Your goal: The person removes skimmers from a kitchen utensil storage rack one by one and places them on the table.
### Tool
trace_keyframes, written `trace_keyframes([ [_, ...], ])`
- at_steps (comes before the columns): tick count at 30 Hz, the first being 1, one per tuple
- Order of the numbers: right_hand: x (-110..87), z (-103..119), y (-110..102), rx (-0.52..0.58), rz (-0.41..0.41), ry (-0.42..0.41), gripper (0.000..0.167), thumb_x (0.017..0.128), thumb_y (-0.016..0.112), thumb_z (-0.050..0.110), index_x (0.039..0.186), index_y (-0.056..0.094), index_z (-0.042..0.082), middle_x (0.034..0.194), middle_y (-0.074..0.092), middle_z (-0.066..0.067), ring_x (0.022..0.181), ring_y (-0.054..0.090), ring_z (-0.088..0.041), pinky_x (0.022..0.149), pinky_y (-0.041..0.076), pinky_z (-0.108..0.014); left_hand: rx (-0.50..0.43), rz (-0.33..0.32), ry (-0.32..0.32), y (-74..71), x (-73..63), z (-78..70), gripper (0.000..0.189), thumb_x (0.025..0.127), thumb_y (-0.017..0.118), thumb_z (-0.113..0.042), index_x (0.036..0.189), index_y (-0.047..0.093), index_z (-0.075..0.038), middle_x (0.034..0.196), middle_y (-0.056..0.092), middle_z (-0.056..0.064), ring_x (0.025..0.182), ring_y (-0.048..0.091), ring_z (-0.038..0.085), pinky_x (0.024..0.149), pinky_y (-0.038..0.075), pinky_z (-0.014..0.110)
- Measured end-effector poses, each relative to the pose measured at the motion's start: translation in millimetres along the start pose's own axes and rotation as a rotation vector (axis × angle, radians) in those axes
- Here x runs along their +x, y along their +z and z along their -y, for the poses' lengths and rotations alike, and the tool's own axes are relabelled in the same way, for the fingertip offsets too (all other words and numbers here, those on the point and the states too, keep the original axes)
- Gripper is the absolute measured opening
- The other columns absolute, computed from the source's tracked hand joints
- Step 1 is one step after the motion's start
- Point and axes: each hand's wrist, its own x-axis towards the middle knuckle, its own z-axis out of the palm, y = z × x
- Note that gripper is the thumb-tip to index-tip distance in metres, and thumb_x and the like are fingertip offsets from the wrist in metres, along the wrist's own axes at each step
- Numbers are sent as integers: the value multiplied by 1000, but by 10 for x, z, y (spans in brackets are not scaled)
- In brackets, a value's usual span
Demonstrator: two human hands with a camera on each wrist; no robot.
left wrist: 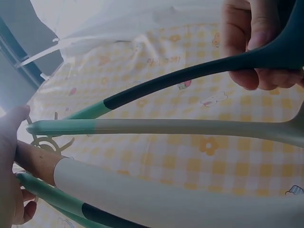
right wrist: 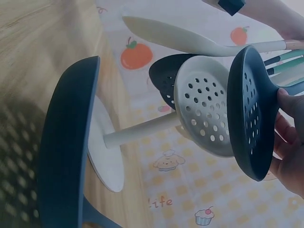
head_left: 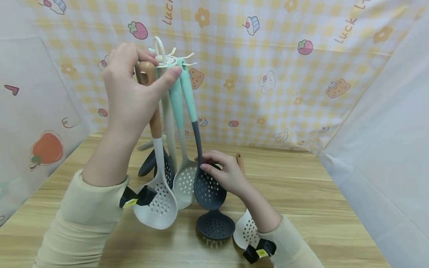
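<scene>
My left hand (head_left: 132,85) grips the top of a white utensil rack (head_left: 165,59), fingers at its hooked disc and thumb over the teal handles. Beside its palm is the wooden handle (head_left: 155,119) of a white skimmer (head_left: 159,204), which hangs bowl down. My right hand (head_left: 228,173) pinches a dark skimmer (head_left: 211,191) where neck meets bowl; its teal handle reaches up to the hooks. Between these two hangs a pale grey skimmer (head_left: 186,180) with a teal handle. In the right wrist view the rack's round base (right wrist: 107,156) stands on the table.
On the wooden table (head_left: 295,197) lie a dark perforated utensil with prongs below (head_left: 215,225) and a white skimmer (head_left: 248,230), partly behind my right forearm. More dark utensils (head_left: 147,163) hang behind the rack. A yellow checked cloth (head_left: 285,100) covers the back.
</scene>
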Motion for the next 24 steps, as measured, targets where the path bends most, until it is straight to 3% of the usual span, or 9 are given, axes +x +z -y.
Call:
trace_keyframes([
  [4,-11,-8,-22,36,7,1,20,91,60,0,109,68,1,106,66,-6,95,62,-17,82,51,-34,5,-15,88,18,-8,27,44,75,75,-34,87,62,6,84,52,-17,84,40,2,72,29,23],
  [8,-15,-16,-30,51,9,-1,20,91,59,-1,109,68,0,106,66,-9,93,62,-18,77,52,-34,-32,-45,169,23,-4,59,40,81,60,-32,81,59,7,81,49,-20,83,40,1,76,30,24],
  [14,-21,-4,-29,48,9,2,20,92,58,0,109,67,0,106,66,-7,91,61,-17,75,52,-33,-67,-58,188,17,6,85,38,83,48,-27,74,57,9,78,50,-17,83,41,3,80,29,24],
  [24,-43,3,-59,81,7,-28,18,91,56,-6,106,65,-4,105,65,-14,90,61,-21,75,52,-33,-47,-50,232,-7,44,103,37,82,54,-27,73,58,9,75,50,-15,81,43,3,80,29,24],
])
